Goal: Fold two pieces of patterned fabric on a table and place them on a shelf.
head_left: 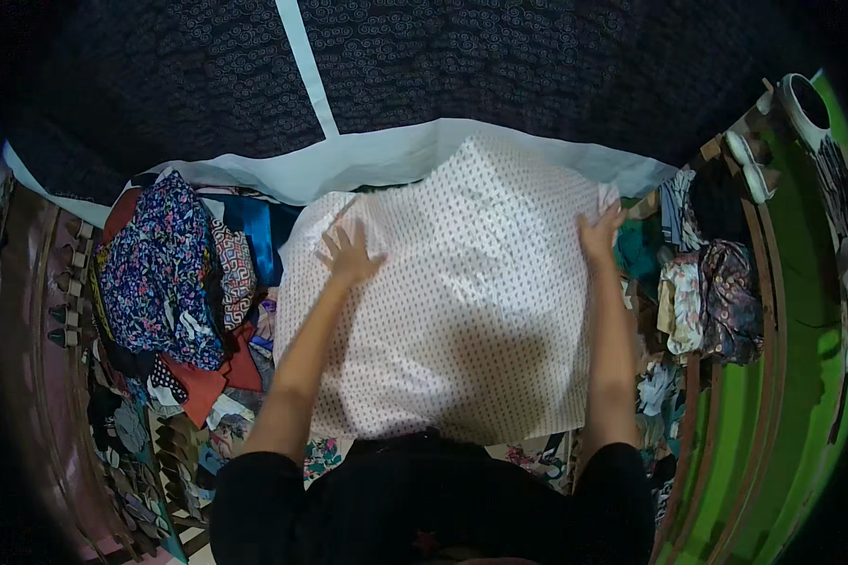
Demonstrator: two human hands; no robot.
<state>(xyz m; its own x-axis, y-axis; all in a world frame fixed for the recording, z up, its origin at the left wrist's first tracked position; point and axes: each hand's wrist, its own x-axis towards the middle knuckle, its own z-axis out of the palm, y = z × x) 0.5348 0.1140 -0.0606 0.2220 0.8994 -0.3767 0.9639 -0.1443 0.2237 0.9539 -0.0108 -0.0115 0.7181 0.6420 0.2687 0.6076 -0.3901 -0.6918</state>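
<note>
A large whitish-pink sheet of fabric (452,254) with small dark printed marks is spread before me, its surface slightly shiny and creased. Flat on its upper left part lies my left hand (350,256), with the fingers spread. At the sheet's right edge rests my right hand (600,235), thumb and fingers apart, the fingertips reaching over the border. The far edge of the sheet rises to a point close to a dark patterned cloth, and its near edge hangs by my body. What lies under the sheet is hidden.
Folded clothes, with a blue floral garment (160,273) on top, are heaped at the left. More garments (716,292) are stacked at the right, beside a green surface (801,339). A dark patterned cloth (537,66) with a white border hangs across the far side. Shoes (749,165) stand at the far right.
</note>
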